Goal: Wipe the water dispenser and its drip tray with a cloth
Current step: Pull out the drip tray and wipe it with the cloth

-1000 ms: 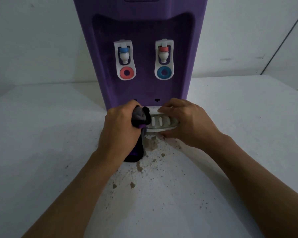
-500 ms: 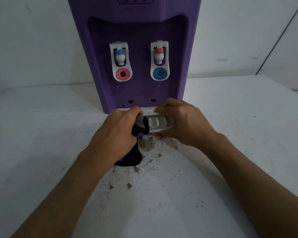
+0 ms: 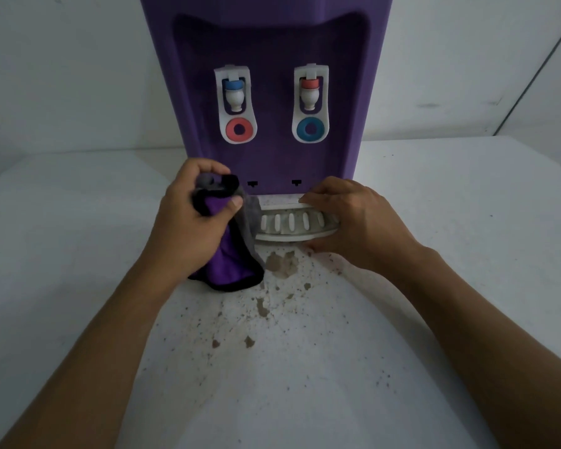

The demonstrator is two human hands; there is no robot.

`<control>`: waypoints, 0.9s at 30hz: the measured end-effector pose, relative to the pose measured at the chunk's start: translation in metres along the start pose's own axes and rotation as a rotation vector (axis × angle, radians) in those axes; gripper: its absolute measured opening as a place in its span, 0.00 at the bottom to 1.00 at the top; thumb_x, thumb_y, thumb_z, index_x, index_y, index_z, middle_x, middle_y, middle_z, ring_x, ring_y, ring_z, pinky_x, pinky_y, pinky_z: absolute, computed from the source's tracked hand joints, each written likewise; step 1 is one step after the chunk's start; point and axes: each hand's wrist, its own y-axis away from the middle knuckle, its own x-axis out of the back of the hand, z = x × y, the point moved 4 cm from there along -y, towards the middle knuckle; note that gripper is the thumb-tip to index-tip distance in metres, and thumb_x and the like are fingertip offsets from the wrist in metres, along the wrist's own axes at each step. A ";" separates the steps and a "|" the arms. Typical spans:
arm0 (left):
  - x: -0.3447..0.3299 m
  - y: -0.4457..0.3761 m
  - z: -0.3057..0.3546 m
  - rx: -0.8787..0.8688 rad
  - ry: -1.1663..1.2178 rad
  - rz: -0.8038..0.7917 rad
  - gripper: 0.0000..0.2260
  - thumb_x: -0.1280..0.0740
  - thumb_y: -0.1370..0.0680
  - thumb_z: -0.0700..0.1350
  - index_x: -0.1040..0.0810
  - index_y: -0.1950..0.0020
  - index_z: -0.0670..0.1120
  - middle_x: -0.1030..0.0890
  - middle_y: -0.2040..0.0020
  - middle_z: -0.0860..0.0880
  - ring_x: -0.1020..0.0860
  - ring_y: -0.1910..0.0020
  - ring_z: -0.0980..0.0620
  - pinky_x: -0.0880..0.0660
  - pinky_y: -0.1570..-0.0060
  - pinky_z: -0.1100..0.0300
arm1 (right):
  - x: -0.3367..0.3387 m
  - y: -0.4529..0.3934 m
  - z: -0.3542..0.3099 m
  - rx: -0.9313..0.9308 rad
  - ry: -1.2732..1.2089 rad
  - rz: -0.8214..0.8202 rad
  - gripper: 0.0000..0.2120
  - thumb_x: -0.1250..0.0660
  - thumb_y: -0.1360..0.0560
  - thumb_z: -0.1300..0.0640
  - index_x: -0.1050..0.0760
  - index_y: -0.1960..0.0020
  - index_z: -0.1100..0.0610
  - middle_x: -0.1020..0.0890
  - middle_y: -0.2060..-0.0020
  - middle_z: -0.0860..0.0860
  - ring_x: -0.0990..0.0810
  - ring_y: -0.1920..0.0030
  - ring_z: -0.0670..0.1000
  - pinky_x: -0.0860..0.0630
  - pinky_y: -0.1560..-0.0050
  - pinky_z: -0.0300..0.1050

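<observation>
Drip tray (image 3: 297, 223) now pulled clear of purple dispenser (image 3: 272, 92) at counter's back edge, gripped by right hand (image 3: 353, 222); left hand (image 3: 191, 222) clutching cloth (image 3: 227, 254), lifted, ready to wipe.

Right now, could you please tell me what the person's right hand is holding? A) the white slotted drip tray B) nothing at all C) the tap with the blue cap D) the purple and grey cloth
A: the right hand grips the white drip tray at the dispenser's foot, its fingers curled over the back edge, while the left hand holds the cloth.
</observation>
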 end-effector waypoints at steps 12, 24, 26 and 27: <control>-0.056 0.019 0.029 -0.301 -0.262 -0.066 0.20 0.18 0.29 0.39 0.19 0.39 0.44 0.15 0.50 0.48 0.16 0.52 0.54 0.17 0.53 0.65 | 0.000 -0.001 -0.004 0.000 -0.012 -0.012 0.30 0.19 0.33 0.43 0.20 0.34 0.51 0.19 0.43 0.49 0.20 0.49 0.53 0.18 0.51 0.54; -0.044 0.018 0.013 -0.093 -0.151 0.062 0.16 0.19 0.29 0.39 0.21 0.46 0.47 0.19 0.54 0.61 0.19 0.53 0.69 0.25 0.56 0.76 | 0.001 0.000 -0.004 -0.010 -0.002 -0.003 0.31 0.18 0.33 0.46 0.20 0.33 0.53 0.19 0.41 0.50 0.19 0.46 0.54 0.18 0.49 0.55; -0.046 0.019 0.017 -0.147 -0.192 0.050 0.16 0.19 0.28 0.42 0.20 0.44 0.46 0.18 0.53 0.59 0.19 0.52 0.70 0.24 0.53 0.77 | 0.001 0.000 -0.004 -0.012 -0.003 -0.003 0.31 0.18 0.34 0.45 0.20 0.34 0.53 0.19 0.41 0.50 0.19 0.46 0.54 0.18 0.49 0.56; -0.047 0.018 0.019 -0.166 -0.209 0.043 0.16 0.19 0.28 0.43 0.20 0.44 0.46 0.18 0.53 0.57 0.19 0.53 0.68 0.23 0.53 0.76 | 0.001 0.000 -0.004 -0.012 -0.001 -0.003 0.31 0.18 0.34 0.45 0.20 0.33 0.53 0.19 0.41 0.50 0.19 0.46 0.54 0.18 0.49 0.56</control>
